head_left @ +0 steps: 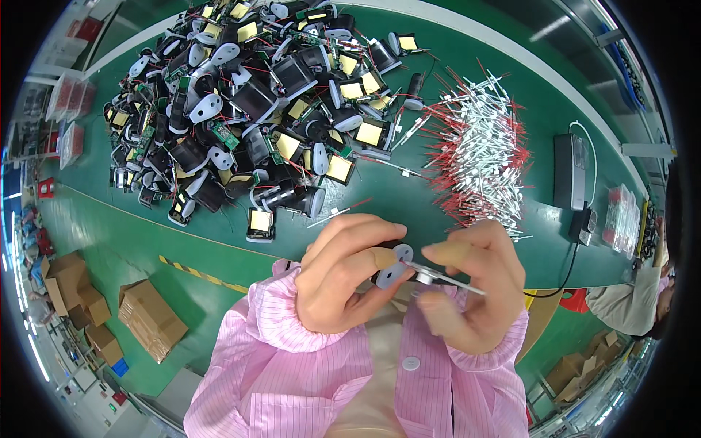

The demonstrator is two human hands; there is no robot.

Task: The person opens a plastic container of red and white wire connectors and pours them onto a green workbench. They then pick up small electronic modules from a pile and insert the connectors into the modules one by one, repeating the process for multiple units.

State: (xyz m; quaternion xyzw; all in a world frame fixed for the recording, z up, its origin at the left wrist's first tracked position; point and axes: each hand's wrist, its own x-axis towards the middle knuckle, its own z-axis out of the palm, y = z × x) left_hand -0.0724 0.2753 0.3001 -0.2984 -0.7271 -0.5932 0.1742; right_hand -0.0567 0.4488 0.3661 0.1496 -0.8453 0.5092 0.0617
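Note:
My left hand (339, 274) is closed around a small black device with a grey end cap (394, 267) that has small holes in it. A thin white stick-like part (445, 277) extends from the cap toward my right hand (475, 285). The thumb and forefinger of that hand are apart, one on each side of the stick, and the thumb is smeared by motion. Whether its curled fingers touch the stick's far end is unclear. Beyond my left hand lies a large heap of similar black devices (255, 98) with grey caps, yellow pads and green circuit boards.
A pile of white sticks with red wires (482, 153) lies on the green table (380, 208) at right. Farther right are a black box (569, 171) with a cable and a clear bin (621, 219). Cardboard boxes (152, 321) stand on the floor; another person (628, 299) sits at right.

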